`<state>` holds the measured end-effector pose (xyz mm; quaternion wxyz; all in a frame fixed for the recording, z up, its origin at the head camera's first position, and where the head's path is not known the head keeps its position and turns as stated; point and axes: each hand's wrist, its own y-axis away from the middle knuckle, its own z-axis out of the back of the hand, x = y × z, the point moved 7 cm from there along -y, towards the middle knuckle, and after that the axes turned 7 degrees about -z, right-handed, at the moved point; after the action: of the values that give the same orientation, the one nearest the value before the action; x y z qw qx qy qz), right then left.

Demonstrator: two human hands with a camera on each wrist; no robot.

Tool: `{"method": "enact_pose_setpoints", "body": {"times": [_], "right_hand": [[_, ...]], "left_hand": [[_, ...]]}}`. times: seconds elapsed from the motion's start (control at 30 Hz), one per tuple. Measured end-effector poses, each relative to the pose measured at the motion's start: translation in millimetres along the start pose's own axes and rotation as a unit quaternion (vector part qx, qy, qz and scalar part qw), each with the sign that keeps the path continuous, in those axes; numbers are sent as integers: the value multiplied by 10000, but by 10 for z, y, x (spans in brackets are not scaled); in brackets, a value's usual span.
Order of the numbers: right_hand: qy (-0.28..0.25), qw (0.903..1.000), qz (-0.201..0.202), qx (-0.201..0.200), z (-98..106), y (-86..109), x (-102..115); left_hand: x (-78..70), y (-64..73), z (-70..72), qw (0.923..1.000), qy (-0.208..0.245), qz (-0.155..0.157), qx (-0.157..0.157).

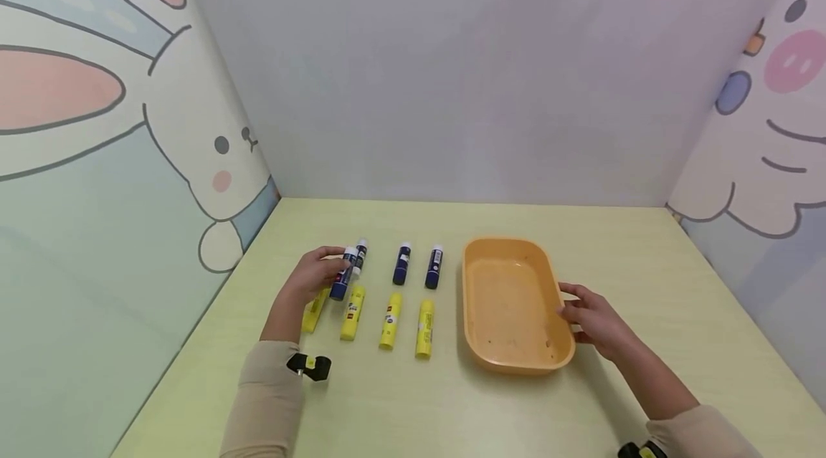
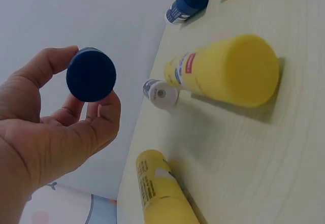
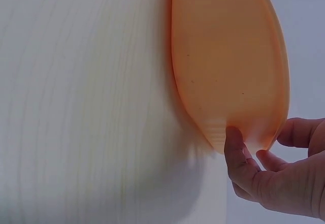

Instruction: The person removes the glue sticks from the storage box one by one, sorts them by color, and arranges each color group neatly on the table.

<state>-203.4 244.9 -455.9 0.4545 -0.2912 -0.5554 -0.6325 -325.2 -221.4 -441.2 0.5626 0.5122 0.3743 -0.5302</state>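
Note:
My left hand (image 1: 316, 273) grips a dark blue glue stick (image 1: 339, 289) between thumb and fingers, raised above the table; its round blue end (image 2: 91, 75) faces the left wrist camera. Just behind it lies another blue glue stick (image 1: 361, 258) with a white end. Below the hand is a yellow glue stick (image 1: 313, 312), partly covered by the wrist. On the right, my right hand (image 1: 596, 320) holds the right side of an orange tray (image 1: 510, 300), its fingertips at the rim. In the right wrist view, fingers curl against the wall of the tray (image 3: 228, 56).
Two more blue glue sticks, one (image 1: 401, 264) beside the other (image 1: 434, 268), lie left of the tray. In front of them is a row of yellow glue sticks (image 1: 390, 322). A grey wall (image 1: 452, 85) stands behind the pale table (image 1: 400, 408), with cartoon-printed walls at both sides.

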Motion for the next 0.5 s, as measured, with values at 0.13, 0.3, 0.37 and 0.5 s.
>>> {"method": "enact_pose_setpoints", "body": {"times": [0.13,0.3,0.37,0.5], "right_hand": [[28,10000,-5,-3,1,-2,7],[30,10000,-16,7,-2,-12,3],[20,10000,-44,2,-1,-12,-1],[33,10000,-86,4,4,-9,-1]], "left_hand": [[23,-20,103,10000,-33,10,-39],[51,-56,235,9997,106,128,-153],[60,-78,289,9993,161,206,-257],[78,-138,391,9983,155,300,-466]]}}
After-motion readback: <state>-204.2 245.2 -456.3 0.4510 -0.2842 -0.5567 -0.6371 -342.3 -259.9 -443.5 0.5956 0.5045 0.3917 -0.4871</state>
